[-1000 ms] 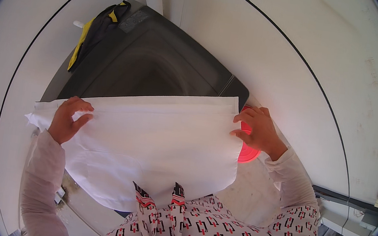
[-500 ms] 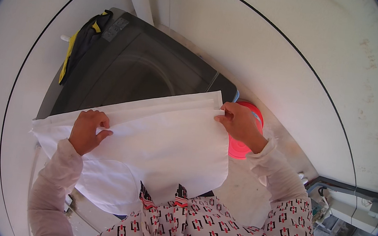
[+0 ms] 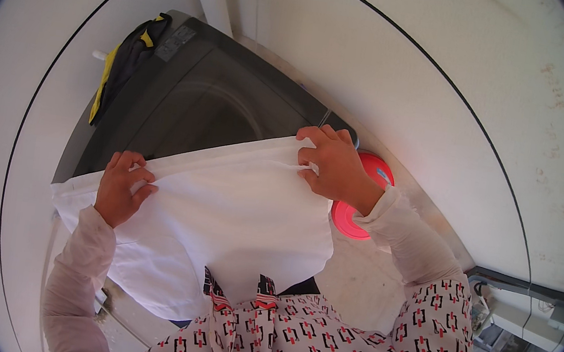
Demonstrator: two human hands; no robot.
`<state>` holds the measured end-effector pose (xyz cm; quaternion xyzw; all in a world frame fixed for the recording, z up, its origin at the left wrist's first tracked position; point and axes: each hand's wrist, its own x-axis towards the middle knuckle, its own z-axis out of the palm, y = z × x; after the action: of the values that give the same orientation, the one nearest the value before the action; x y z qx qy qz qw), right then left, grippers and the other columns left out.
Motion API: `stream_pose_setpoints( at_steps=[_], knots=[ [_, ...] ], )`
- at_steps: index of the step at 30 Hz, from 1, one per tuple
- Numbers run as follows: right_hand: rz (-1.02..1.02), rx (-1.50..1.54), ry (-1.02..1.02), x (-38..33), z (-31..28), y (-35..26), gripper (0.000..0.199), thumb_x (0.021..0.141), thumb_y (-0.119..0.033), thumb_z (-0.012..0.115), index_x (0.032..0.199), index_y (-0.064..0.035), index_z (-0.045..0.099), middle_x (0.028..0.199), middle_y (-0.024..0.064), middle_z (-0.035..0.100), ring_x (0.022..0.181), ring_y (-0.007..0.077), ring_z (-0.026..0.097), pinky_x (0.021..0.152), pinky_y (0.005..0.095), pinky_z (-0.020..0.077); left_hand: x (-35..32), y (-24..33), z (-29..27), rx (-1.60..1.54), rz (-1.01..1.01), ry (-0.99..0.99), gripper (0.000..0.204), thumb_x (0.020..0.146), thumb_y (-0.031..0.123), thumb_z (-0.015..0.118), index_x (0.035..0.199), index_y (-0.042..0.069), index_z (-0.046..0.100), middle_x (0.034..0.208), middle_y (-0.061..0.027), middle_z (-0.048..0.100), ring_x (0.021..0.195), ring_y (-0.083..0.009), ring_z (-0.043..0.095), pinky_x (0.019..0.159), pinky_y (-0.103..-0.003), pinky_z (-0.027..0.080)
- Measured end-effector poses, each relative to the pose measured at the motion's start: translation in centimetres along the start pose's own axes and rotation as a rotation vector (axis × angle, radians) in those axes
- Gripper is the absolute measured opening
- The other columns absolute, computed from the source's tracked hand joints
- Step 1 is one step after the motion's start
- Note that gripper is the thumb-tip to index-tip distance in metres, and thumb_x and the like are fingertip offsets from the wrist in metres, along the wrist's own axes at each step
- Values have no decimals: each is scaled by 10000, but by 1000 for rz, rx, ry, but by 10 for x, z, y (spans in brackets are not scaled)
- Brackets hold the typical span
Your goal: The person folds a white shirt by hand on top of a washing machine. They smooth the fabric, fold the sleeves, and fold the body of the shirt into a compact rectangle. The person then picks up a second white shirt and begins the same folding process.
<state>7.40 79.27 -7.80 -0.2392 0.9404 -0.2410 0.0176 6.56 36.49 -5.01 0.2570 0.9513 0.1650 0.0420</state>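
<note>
A white cloth (image 3: 242,206) lies over the near edge of a dark grey top-loading washing machine (image 3: 214,96) and hangs down toward my body. Its far edge is folded into a straight band. At the left end of that band, my left hand (image 3: 125,191) pinches the cloth between thumb and fingers. My right hand (image 3: 334,161) grips the right end near the machine's corner, thumb below and curled fingers above. A shallow crease runs across the cloth between both hands.
A black and yellow cloth (image 3: 122,66) drapes over the machine's left rim. Red plastic basins (image 3: 353,221) stand on the floor beyond my right hand. White walls (image 3: 405,107) rise behind the machine. Pipes and clutter (image 3: 510,334) sit at the lower right.
My right hand has moved left and slightly up, bringing the cloth's layered right edges together. My left hand has shifted slightly left, still pinching the cloth.
</note>
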Motion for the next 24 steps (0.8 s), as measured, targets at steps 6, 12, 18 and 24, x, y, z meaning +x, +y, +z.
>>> stream_pose_setpoints(
  at_steps=[6,12,18,24],
  knots=[
    [123,114,12,-1,2,1,139,787,-117,756,799,-92,620,899,20,638,883,198,571,836,355,373,19,30,14,21,97,-1,205,737,210,831,889,111,736,1103,-46,617,1036,-265,544,883,-410,399],
    [297,650,277,-20,-14,-15,190,841,-55,749,827,-56,560,731,21,556,689,155,508,699,295,421,77,102,33,-267,217,-53,279,849,362,773,973,112,763,1058,-41,640,993,-241,551,882,-396,395],
    [160,697,467,-24,12,-10,147,870,-13,740,923,-25,604,996,79,601,865,170,579,814,306,473,125,152,50,-408,241,-198,332,949,368,671,1104,84,745,1005,-50,677,906,-258,587,844,-379,455],
    [212,830,528,-43,25,-9,102,878,-19,743,959,-24,681,1333,138,577,1092,225,619,924,326,478,140,157,62,-769,156,-334,333,1051,249,546,1215,-2,690,1147,-126,680,1044,-236,620,909,-336,488]
  ],
)
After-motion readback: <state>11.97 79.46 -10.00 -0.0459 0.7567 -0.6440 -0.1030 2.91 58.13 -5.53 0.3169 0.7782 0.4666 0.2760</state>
